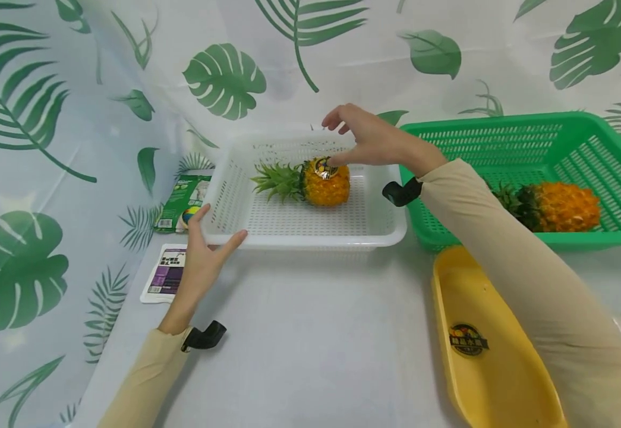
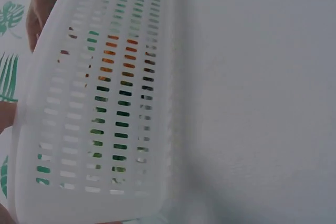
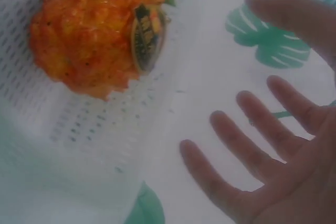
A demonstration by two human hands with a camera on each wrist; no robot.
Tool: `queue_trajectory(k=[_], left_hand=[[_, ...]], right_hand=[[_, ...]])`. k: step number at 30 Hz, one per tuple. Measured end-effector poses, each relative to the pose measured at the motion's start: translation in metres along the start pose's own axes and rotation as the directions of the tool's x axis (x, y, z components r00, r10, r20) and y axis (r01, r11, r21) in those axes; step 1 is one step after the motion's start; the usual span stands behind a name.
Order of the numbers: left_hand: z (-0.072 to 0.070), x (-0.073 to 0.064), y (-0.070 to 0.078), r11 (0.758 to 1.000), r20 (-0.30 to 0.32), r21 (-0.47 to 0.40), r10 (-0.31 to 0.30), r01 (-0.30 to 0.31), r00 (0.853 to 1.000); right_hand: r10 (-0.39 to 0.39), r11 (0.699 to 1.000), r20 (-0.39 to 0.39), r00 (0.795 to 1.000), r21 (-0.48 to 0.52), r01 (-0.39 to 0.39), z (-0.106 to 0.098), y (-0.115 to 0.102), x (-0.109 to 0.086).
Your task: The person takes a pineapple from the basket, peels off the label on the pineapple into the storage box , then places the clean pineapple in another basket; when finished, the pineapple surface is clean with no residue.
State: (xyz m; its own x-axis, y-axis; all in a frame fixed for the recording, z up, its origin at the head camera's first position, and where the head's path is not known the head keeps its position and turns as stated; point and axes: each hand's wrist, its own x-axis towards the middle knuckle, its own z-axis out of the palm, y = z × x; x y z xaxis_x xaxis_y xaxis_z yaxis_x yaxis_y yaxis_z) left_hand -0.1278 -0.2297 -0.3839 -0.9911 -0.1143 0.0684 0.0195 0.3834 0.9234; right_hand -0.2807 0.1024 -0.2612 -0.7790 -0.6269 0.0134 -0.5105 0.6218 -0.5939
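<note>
A pineapple with an orange body and green crown lies on its side in a white plastic basket. A black and gold sticker is on its skin. My left hand rests at the basket's front left corner, thumb along the front rim and a fingertip against the left side. Above the basket's back right part, my right hand hovers with fingers spread and nothing in them, apart from the pineapple in the right wrist view. Through the slots in the left wrist view, the orange fruit shows.
A green basket at the right holds another pineapple. In front of it lies a yellow tray with a dark logo, partly under my right forearm. Left of the white basket are a green package and a white and purple packet.
</note>
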Motion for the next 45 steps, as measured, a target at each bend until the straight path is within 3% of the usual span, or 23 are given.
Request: queue_trajectory(k=[5, 13, 24, 31, 45], left_hand=[[0.004, 0.000, -0.005, 0.994, -0.031, -0.104, 0.031, -0.034, 0.999], [0.005, 0.001, -0.007, 0.991, -0.049, -0.125, 0.049, -0.054, 0.998], [0.005, 0.000, -0.006, 0.991, -0.047, -0.121, 0.053, -0.058, 0.997], [0.008, 0.001, -0.006, 0.989, -0.049, -0.134, 0.054, -0.060, 0.997], [0.007, -0.001, -0.007, 0.987, -0.047, -0.149, 0.060, -0.067, 0.997]], right_hand=[[0.067, 0.997, 0.094, 0.993, -0.055, -0.062, 0.007, 0.005, 0.008], [0.128, 0.985, 0.138, 0.982, -0.132, -0.110, 0.017, 0.008, 0.018], [0.177, 0.976, 0.219, 0.960, -0.162, -0.143, 0.035, 0.007, 0.035], [0.211, 0.963, 0.226, 0.951, -0.213, -0.163, 0.046, 0.014, 0.036], [0.203, 0.969, 0.237, 0.950, -0.191, -0.160, 0.053, 0.021, 0.037]])
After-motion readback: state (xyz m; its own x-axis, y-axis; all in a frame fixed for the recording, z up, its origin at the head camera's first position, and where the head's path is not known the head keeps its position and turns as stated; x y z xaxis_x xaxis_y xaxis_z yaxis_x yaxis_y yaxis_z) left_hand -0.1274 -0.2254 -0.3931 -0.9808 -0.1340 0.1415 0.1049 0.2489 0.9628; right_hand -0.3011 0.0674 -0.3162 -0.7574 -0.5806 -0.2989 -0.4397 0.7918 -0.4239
